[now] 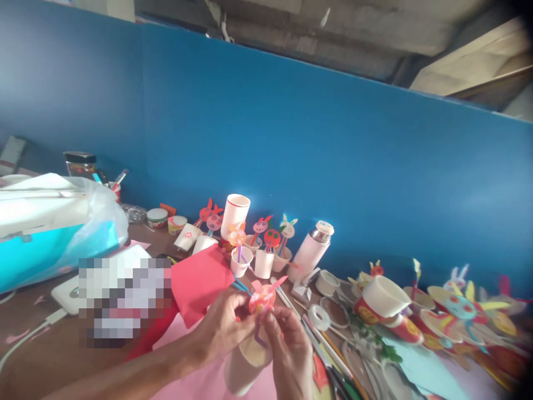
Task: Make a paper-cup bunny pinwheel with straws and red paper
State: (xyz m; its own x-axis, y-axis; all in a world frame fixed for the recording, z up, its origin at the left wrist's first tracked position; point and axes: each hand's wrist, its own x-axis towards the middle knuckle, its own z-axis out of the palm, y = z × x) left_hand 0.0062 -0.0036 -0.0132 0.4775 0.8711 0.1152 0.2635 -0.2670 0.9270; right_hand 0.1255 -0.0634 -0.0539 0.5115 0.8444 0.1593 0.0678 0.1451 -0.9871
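Your L hand (222, 328), R hand (289, 355) both pinch pink paper bunny (262, 297) above paper cup (245, 369); hard squeeze risks crease, purple strip (259, 336) slipping.

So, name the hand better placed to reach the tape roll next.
Probably the right hand: it sits on the tape roll side of the paper figure. The left hand is farther away, on the figure's opposite side, and would have to cross it.

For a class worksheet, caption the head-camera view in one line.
Left hand and right hand hold a pink paper figure above a white cup.
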